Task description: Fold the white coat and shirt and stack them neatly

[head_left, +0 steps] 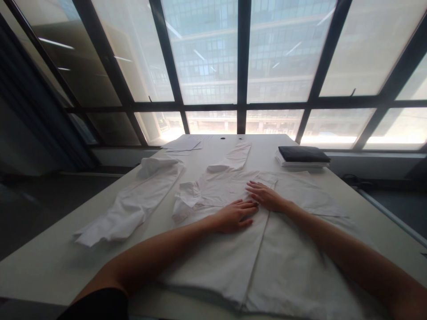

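White table [43, 271]: one, bearing all below. White collared garment [230, 253]: one, spread across the table's near middle, under both my hands. Folded dark cloth [303, 154] atop folded white cloth [302, 164]: one stack, far right. Paper sheets [183, 145]: far left. My left hand [235, 216] and right hand [266, 197]: pressed flat, fingers extended and slightly parted, lying just beside each other on the garment.

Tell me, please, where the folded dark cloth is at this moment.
In the head view, the folded dark cloth lies on top of folded white cloth near the table's right edge, beyond the spread white shirt.
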The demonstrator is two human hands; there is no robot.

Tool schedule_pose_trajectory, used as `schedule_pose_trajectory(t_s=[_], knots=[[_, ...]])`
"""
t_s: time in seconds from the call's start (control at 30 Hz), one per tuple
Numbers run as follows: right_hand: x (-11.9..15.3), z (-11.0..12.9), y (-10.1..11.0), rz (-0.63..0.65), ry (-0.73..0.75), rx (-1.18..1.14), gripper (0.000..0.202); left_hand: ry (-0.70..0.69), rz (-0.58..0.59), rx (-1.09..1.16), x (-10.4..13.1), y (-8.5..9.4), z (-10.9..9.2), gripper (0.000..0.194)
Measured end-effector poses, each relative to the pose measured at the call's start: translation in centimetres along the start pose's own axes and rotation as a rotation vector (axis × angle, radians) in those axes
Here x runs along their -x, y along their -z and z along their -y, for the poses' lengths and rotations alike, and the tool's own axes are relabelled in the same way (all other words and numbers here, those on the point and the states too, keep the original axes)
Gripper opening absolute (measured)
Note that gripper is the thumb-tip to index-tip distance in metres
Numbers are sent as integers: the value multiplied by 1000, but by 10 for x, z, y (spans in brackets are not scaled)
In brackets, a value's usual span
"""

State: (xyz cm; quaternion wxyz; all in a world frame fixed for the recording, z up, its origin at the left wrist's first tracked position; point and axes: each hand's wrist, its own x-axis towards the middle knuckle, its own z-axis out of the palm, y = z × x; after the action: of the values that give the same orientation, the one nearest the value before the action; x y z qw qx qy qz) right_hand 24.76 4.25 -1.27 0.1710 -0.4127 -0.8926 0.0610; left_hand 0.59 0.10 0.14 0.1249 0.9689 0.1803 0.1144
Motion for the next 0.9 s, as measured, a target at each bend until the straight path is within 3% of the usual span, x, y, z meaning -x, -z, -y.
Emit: schedule_pose_trajectory(t_s=[0.07,0.4,0.6,0.7,0.8,0.9], knots=[[0,3,0,26,28,-51,49,-1,-9,-8,0,1,-1,56],[-3,-4,-8,7,-177,38,50,8,18,12,0,2,-1,56],[-2,-13,-9,-70,-521,223,51,11,15,26,0,2,-1,54],[0,-18,-7,-107,-617,255,50,10,10,29,0,2,-2,54],[1,-18,-5,-151,-532,202,51,6,4,27,1,2,-2,54],[0,-12,-3,-153,-243,63,52,3,2,14,1,2,-2,54]])
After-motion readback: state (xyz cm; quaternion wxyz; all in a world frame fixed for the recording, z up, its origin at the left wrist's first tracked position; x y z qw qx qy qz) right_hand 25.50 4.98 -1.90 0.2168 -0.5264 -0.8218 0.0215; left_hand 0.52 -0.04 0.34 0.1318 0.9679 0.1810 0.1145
